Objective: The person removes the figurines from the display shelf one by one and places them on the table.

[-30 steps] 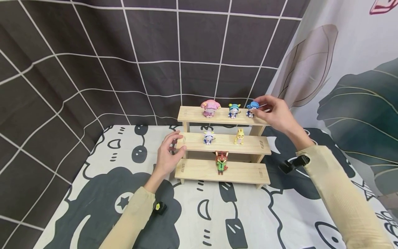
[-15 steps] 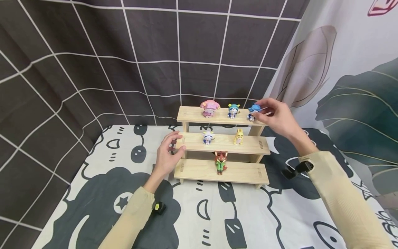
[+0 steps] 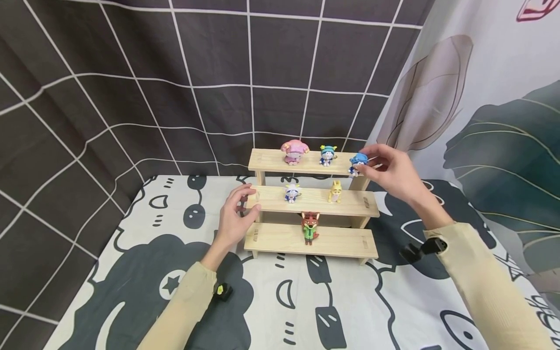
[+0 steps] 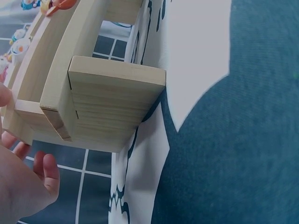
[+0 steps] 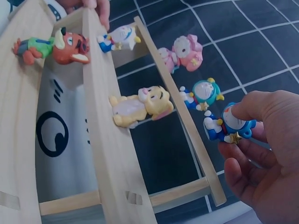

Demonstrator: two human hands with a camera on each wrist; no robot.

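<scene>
My right hand (image 3: 393, 170) pinches a small blue-hatted figurine (image 3: 358, 163) between thumb and fingers, at the right end of the top board. The right wrist view shows this blue figurine (image 5: 229, 122) with a gold star, held off the board. At the left side of a three-tier wooden display stand (image 3: 315, 240), my left hand (image 3: 236, 216) grips the end of the middle board with thumb and fingers. In the left wrist view, that hand (image 4: 28, 182) is partly cut off beside the stand (image 4: 117, 93).
A pink figurine (image 3: 295, 152) and a teal-hatted one (image 3: 327, 155) stand on the top board. Below are a white-hatted figurine (image 3: 291, 193) and a yellow rabbit (image 3: 335, 192); a fox in green (image 3: 309, 228) stands lowest. A dark grid curtain (image 3: 210, 112) hangs behind.
My right hand has carried the blue-hatted figurine slightly right and toward me, from the top board to its front right edge. The left hand stays at the stand.
</scene>
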